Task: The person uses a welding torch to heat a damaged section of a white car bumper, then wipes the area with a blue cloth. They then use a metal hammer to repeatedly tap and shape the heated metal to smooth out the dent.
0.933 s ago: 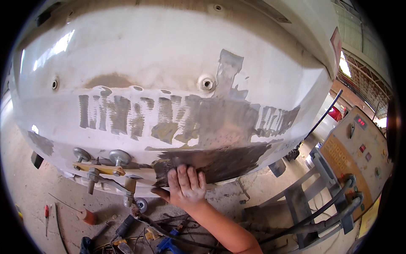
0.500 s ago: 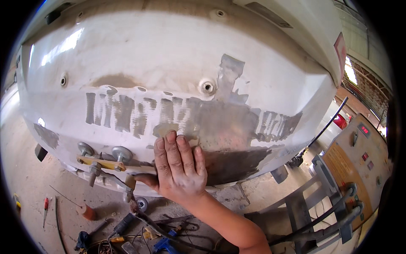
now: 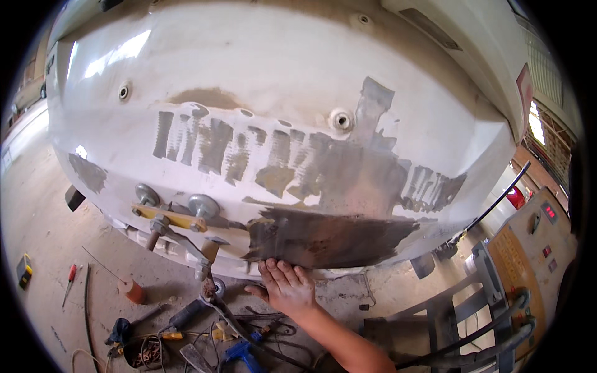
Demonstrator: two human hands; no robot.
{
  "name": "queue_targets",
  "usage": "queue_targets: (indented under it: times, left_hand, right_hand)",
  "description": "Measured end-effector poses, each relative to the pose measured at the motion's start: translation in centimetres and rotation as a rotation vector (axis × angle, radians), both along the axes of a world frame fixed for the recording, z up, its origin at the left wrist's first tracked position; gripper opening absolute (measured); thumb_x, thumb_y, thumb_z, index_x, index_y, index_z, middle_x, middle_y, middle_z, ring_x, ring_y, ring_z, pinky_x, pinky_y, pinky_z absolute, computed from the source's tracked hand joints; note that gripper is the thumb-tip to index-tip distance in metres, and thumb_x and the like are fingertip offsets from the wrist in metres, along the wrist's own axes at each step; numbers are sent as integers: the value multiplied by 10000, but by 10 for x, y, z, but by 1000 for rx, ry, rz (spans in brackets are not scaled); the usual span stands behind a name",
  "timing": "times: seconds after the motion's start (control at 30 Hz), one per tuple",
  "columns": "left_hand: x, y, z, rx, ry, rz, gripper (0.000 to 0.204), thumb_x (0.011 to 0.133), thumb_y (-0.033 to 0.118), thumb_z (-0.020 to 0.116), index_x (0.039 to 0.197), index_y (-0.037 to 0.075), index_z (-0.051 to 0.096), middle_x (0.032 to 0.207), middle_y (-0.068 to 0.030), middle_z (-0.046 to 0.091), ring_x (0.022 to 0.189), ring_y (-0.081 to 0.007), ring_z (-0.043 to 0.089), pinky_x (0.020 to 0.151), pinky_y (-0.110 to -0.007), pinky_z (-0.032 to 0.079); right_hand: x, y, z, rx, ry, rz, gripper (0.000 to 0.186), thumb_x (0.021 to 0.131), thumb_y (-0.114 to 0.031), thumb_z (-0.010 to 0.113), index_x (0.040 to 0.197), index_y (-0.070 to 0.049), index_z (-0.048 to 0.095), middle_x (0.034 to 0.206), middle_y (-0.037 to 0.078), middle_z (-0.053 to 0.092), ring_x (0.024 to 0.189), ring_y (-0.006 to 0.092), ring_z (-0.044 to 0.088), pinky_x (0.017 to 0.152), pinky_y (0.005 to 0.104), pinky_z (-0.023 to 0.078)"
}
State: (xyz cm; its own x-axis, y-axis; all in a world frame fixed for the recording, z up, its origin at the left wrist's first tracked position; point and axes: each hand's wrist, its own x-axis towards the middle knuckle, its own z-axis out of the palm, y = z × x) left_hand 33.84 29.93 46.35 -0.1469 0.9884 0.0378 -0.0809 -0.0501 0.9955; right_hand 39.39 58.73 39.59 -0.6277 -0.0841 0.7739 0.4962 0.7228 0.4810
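Moved since half a second ago: right hand [image 3: 287,287] has slid down from the grey sanded band to the lower lip of the white car body panel [image 3: 273,81].

Head view, single entry.

Item 1, right hand: fingers [image 3: 280,273] spread flat and close together, palm pressed against the panel's underside edge, gripping nothing. Forearm enters from the lower edge.

Item 2, left hand: not in view.

Item 3, white car body panel: large curved shell directly above the hand, filling the upper picture. Bare dark metal patch [image 3: 323,239] just above the fingertips, touching them. Grey filler streaks [image 3: 249,149] further above. Round hole [image 3: 341,120] well above the hand.

Item 4, yellow clamp bar [image 3: 171,217] with two round grey pads, up and to the left of the hand, fixed on the panel's lower edge.

Item 5, floor clutter, left of and below the hand: red-handled screwdriver [image 3: 70,280], orange cone-shaped piece [image 3: 132,290], blue tool [image 3: 239,353], black cables.

Item 6, container: small round dark tub [image 3: 144,353] lower left of the hand, holding a tangle of brownish bits; contents too small to tell.

Item 7, machine with control panel [image 3: 535,248], far right of the hand, hoses hanging below.
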Motion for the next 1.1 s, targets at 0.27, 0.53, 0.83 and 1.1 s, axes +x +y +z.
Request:
queue_targets:
  times: [0.27,0.53,0.83,1.1]
  left_hand:
    - [-1,-1,7,-8,-20,2,114,795,-62,538,864,-17,615,861,-119,621,783,-219,609,693,-330,482]
    - [-14,8,-12,-89,21,3,136,764,-65,565,884,-27,617,857,-132,639,805,-240,625,711,-348,491]
    - [-22,-1,-3,-21,71,-37,123,768,-64,594,874,-17,633,822,-114,646,763,-210,634,675,-324,493]
    - [-9,11,-5,-12,111,-34,108,767,-60,595,852,-12,639,787,-111,633,714,-208,613,642,-328,484]
  right_hand:
    - [-10,-12,84,-137,253,19,692,900,-602,375,1389,-113,418,1468,72,349,1393,232,244,1139,420,116]
    - [4,10,90,103,175,-3,815,872,-658,368,1417,-53,334,1495,127,271,1385,290,248,1121,461,147]
    - [75,42,73,163,-33,-79,822,843,-668,425,1393,-58,387,1473,137,316,1360,302,292,1112,472,161]
    - [16,11,139,226,-81,28,681,887,-632,357,1394,-182,421,1463,8,364,1359,194,315,1126,405,159]
